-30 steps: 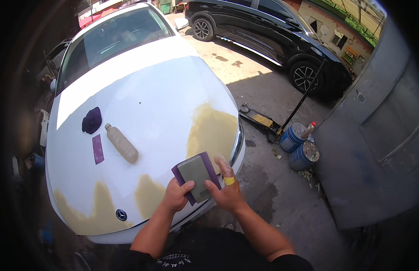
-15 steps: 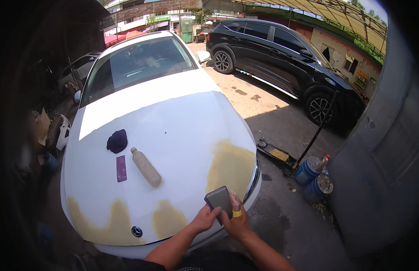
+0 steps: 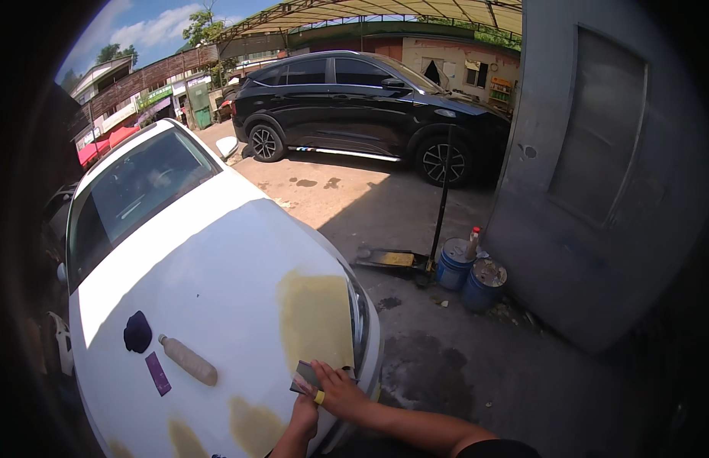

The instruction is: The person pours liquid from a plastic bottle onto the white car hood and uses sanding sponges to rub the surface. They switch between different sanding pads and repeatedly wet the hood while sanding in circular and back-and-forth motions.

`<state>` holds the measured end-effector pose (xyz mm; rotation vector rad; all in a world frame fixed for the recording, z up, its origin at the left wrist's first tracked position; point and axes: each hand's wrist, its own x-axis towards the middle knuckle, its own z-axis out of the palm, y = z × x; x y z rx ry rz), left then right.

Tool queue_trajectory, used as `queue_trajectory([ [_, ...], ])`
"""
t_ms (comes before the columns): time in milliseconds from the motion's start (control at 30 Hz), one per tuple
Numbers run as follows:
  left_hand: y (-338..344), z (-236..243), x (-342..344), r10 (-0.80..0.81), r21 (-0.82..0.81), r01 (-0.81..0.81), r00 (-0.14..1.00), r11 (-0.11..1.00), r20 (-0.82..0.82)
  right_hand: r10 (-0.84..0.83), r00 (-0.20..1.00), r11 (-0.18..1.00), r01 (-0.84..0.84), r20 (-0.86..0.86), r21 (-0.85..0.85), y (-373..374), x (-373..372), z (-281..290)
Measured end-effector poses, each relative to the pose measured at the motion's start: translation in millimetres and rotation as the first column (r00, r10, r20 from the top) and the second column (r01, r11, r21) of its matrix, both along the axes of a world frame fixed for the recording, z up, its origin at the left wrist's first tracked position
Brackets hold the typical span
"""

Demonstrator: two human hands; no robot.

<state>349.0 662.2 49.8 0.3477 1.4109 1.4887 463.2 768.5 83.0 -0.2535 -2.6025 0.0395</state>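
Note:
Over the near right corner of the white car hood (image 3: 217, 267), I hold a flat, dark grey sanding block (image 3: 305, 372). My right hand (image 3: 342, 395) lies across it with its fingers over the top, and a yellow band circles the thumb. Below, my left hand (image 3: 303, 416) is closed at the block's near edge, its fingertips mostly hidden. Just beyond the block is a large yellowish filler patch (image 3: 316, 313) beside the headlight. On the hood at left lie a cloudy plastic bottle (image 3: 188, 360), a purple sandpaper strip (image 3: 158, 374) and a crumpled dark cloth (image 3: 138, 333).
Smaller yellowish patches (image 3: 255, 427) mark the hood's front edge. Right of the car stand a floor jack (image 3: 396, 259) with an upright handle and two blue buckets (image 3: 452, 267). A black SUV (image 3: 347, 107) is parked beyond, and a grey metal panel (image 3: 576, 153) rises at right.
The view has swung right, shifting the car leftward. My right hand has moved from the block's side to lie over its top, and the block has turned and come down toward the filler patch.

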Motion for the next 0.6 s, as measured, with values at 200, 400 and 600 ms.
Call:
queue_trajectory([
  [200, 9.0, 24.8, 12.0, -0.113, -0.15, 0.088, 0.98, 0.985, -0.166, 0.04, 0.995, 0.995, -0.048, -0.09, -0.091, 18.9, 16.4, -11.3],
  [400, 10.5, 44.5, 8.5, -0.255, 0.026, 0.258, 0.964, 0.966, -0.079, 0.008, 0.986, 0.89, -0.083, -0.166, -0.448, 34.3, 36.1, -26.9],
  [600, 4.1, 53.9, 3.2, -0.181, -0.167, 0.149, 0.964, 0.975, -0.196, -0.029, 0.995, 0.775, -0.039, -0.098, -0.63, 45.5, 75.6, -29.5],
])
